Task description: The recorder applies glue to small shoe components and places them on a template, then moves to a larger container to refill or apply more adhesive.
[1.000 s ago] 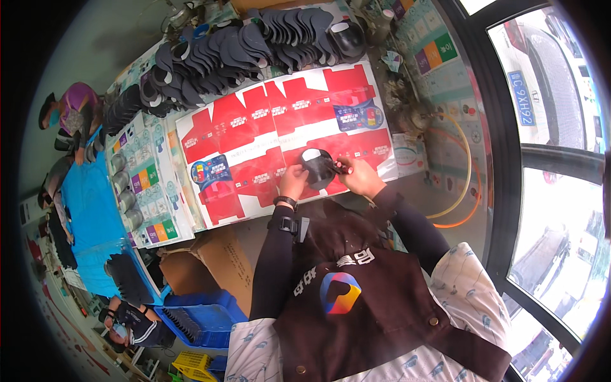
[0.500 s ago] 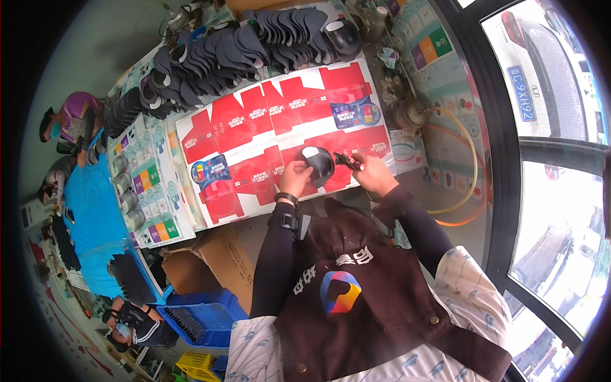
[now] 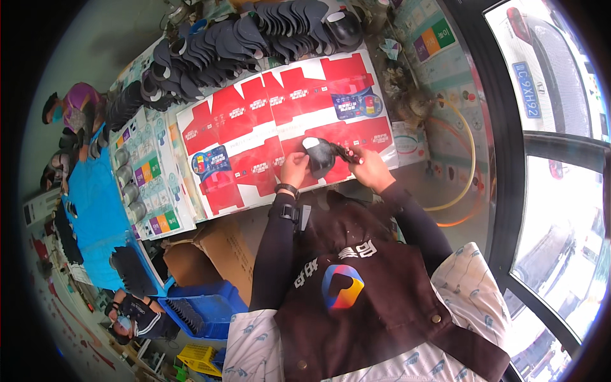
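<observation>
My left hand point(image 3: 293, 169) pinches the left edge of a dark, curved moulded piece point(image 3: 323, 160) with a pale patch at its top. From the right, my right hand point(image 3: 372, 169) is closed round a small dark hand tool point(image 3: 344, 153), whose kind I cannot make out. The tool's end meets or overlaps the piece's right edge. Both hands are above the near part of a red and white printed cardboard sheet point(image 3: 254, 210) on the table. Behind it lie long overlapping rows of similar dark curved pieces point(image 3: 238, 41).
Grey cup-shaped things point(image 3: 124, 175) line the table's left side. Below stand an open cardboard box point(image 3: 223, 251) and a blue crate point(image 3: 219, 312). A yellow hose point(image 3: 471, 159) loops at right beside a window frame point(image 3: 509, 254). Other people point(image 3: 79, 111) work at a blue-covered table point(image 3: 95, 210).
The dark piece has tilted in my left hand and shows more of its front. My right hand and the tool have shifted slightly left, closer to its edge.
</observation>
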### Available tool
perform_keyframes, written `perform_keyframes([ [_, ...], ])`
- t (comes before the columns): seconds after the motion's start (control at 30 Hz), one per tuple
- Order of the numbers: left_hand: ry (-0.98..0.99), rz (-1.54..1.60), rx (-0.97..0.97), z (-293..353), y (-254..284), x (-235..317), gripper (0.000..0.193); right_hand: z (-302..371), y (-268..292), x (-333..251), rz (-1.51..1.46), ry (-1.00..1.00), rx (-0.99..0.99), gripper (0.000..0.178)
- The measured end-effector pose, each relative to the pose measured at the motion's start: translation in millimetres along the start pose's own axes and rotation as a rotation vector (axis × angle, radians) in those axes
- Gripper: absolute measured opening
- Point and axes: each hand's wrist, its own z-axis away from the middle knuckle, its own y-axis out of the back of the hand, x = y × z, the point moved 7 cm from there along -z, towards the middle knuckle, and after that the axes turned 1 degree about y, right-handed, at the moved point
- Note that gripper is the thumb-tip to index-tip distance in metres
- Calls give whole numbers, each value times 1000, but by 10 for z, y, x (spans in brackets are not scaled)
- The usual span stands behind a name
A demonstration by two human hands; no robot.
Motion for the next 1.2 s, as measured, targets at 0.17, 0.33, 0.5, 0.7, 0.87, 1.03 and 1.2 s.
perform_keyframes([
  [0.17,-28,22,47,-3,50,-91,32,5,-123,-67,121,110,-183,30],
  [0.33,-3,99,22,-17,50,-211,32,-29,-61,10,-33,121,-6,33],
  [0.5,35,74,3,-12,46,-213,29,24,-169,42,73,126,-180,33],
  [0.7,-12,95,26,25,11,-132,35,65,-261,165,-35,55,-208,33],
  [0.87,18,66,0,55,-37,-80,33,51,-144,185,74,83,-101,31],
  [1.03,-76,-190,74,111,-129,132,35,-38,59,137,118,97,71,39],
  [1.2,-130,-290,111,109,-186,217,36,52,47,198,135,66,47,35],
])
